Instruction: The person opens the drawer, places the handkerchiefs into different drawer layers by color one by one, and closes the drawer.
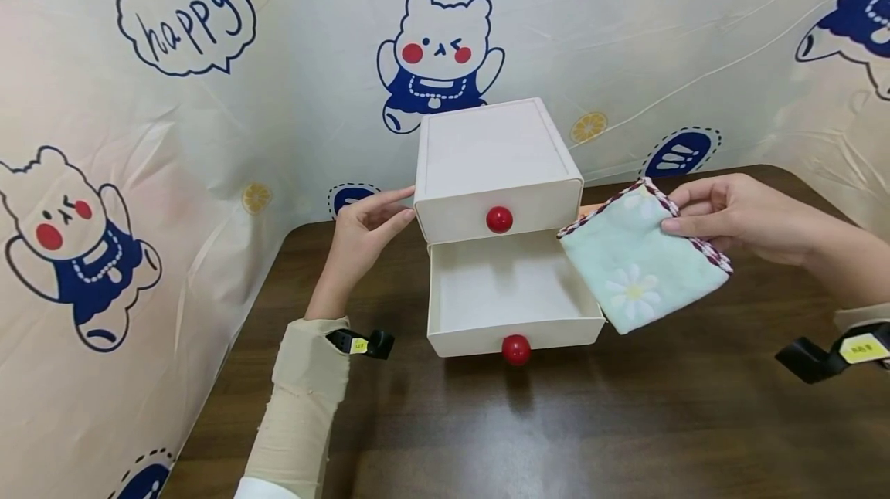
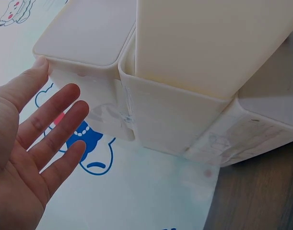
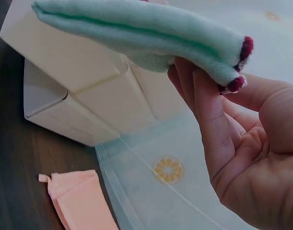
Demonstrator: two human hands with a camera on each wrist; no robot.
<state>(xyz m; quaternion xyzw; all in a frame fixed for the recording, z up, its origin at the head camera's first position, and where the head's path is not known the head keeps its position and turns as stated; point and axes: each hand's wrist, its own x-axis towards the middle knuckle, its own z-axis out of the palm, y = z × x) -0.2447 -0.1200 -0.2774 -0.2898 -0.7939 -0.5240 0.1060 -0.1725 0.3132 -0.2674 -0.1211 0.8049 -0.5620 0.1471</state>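
A white two-drawer box (image 1: pixel 495 150) with red knobs stands at the back of the dark table. Its lower drawer (image 1: pixel 513 292) is pulled out and looks empty. My left hand (image 1: pixel 363 231) rests with straight fingers against the box's left side (image 2: pixel 84 72); the fingers (image 2: pixel 50 120) are spread. My right hand (image 1: pixel 730 215) pinches a folded mint towel (image 1: pixel 636 261) with a daisy and a dark red edge, held in the air just right of the open drawer. In the right wrist view the towel (image 3: pixel 141 28) lies between thumb and fingers (image 3: pixel 208 115).
A pink cloth (image 3: pixel 79 199) lies on the table behind the box's right side. A bear-print sheet (image 1: pixel 174 97) walls in the table at the back and left. Bare dark wood (image 1: pixel 556 422) lies in front of the drawer.
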